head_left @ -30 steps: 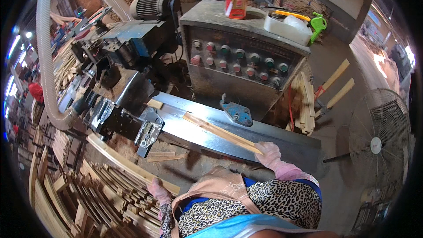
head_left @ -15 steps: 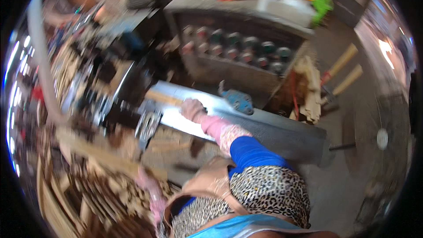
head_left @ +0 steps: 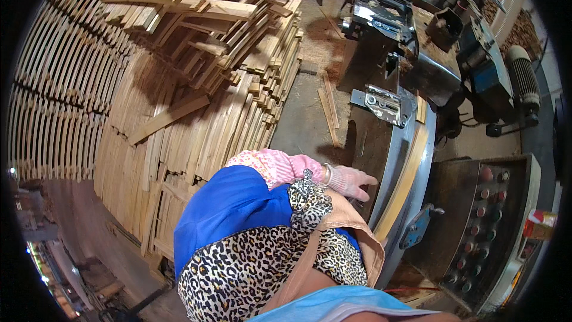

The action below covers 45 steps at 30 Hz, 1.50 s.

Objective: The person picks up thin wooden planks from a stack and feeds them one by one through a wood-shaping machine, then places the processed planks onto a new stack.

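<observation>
My left hand [head_left: 351, 182], in a pale pink glove below a pink cuff and blue sleeve, reaches right in front of my apron. Its fingers are partly stretched out and apart, with nothing in them. Closest to the fingertips is the near edge of a long metal machine table [head_left: 422, 170]. On that table lies a slightly curved wooden strip [head_left: 405, 182], a gap away from the hand. The strip's near end passes behind my apron [head_left: 357, 217]. A shorter wood piece [head_left: 421, 109] sits at its far end, by the machine's metal clamp plate [head_left: 386, 106]. My right hand is out of sight.
Stacked wooden slats [head_left: 238, 107] fill the left, with loose boards on top. Thin offcuts [head_left: 328, 110] lie on the floor. A blue metal fitting [head_left: 416, 226] rests on the table beside a control box [head_left: 476, 226] with several buttons. A motor [head_left: 523, 77] stands far right.
My view has swung left toward the stacks. The right hand, earlier on the wooden strip, has left view. My left hand, earlier low beside a long board, now reaches toward the table.
</observation>
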### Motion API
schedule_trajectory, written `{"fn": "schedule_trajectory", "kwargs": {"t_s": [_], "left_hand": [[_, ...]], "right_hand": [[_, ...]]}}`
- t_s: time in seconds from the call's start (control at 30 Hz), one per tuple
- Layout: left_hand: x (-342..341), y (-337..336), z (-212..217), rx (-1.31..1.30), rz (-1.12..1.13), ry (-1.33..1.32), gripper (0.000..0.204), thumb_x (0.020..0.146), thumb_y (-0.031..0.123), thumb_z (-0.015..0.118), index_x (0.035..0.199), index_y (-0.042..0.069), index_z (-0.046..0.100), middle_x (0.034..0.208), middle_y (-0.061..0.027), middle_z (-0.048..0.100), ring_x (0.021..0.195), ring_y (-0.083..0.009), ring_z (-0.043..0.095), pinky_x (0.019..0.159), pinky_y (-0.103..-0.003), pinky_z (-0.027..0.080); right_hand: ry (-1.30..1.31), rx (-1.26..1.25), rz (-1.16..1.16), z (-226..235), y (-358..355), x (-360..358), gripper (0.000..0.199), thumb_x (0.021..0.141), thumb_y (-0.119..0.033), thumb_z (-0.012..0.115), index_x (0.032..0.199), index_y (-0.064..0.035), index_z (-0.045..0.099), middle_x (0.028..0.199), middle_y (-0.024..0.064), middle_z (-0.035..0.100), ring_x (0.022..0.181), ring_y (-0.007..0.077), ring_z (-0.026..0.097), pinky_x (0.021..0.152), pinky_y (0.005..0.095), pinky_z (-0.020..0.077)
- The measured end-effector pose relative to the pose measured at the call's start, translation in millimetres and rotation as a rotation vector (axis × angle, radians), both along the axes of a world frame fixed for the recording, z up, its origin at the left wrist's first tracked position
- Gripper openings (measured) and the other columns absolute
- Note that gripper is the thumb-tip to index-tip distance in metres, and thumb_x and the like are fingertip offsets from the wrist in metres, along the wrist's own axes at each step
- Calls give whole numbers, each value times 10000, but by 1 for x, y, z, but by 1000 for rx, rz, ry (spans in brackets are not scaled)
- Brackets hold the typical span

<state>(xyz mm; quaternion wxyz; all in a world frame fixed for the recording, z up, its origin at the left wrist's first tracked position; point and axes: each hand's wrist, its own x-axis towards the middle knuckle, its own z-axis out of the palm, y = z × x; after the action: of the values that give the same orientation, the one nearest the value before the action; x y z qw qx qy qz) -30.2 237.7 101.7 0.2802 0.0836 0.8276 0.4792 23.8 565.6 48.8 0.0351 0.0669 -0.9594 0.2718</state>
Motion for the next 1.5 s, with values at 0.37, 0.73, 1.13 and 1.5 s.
{"fn": "schedule_trajectory", "kwargs": {"t_s": [0.37,0.73,1.13,1.5], "left_hand": [[32,-126,-74,231,956,172,667,1011,406,657,1547,62,458,1438,-127,618,1243,-231,633,1065,-358,499],[70,-280,133,823,1416,1296,640,1028,565,555,1407,49,542,1231,-139,705,1087,-263,711,944,-447,602],[126,-379,245,1134,1746,903,722,1005,383,658,1421,-86,300,1189,-348,646,1048,-469,706,934,-593,625],[64,-255,153,-159,1386,808,242,964,259,737,921,21,721,748,-69,714,628,-151,679,619,-262,574]], "right_hand": [[420,119,-301,-54,-16,-113,643,1013,-483,545,1459,-19,546,1315,271,650,1179,487,611,1008,531,489],[325,59,-191,-69,-90,-198,517,959,-327,649,1441,-156,578,1261,208,668,1057,442,647,928,544,514],[135,376,-90,-42,45,-12,452,969,-321,637,1314,-29,656,1143,240,709,1012,442,651,871,530,522],[91,120,50,-8,-133,-230,435,937,-279,665,1310,-55,669,1035,201,723,943,406,665,824,486,530]]}}
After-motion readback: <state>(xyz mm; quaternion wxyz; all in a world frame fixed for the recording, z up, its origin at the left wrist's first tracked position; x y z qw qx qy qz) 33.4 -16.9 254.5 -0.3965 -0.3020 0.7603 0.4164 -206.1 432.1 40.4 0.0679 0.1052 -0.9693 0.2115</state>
